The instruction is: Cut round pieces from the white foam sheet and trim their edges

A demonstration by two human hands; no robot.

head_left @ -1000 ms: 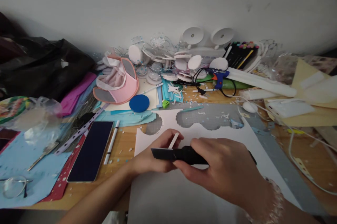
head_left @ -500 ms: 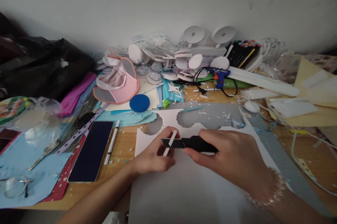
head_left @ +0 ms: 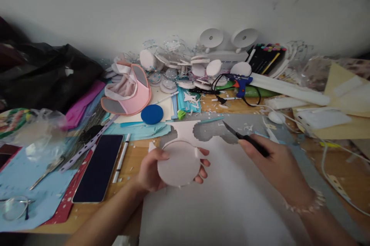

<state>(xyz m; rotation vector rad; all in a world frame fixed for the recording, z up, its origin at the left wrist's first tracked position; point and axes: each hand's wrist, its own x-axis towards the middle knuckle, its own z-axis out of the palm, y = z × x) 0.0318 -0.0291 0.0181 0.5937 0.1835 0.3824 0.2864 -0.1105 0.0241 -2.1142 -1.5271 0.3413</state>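
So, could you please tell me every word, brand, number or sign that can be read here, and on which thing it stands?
No text can be read with certainty.
Twin lamp: a row of dark marks on its front, too small and blurred to read.
Markers: small pale marks, too blurred to read.
Disc, knife and phone: no lettering that I can see.

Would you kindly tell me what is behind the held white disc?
Fingers of the left hand show past its edge, white sheet beyond; whatever the disc covers is hidden.
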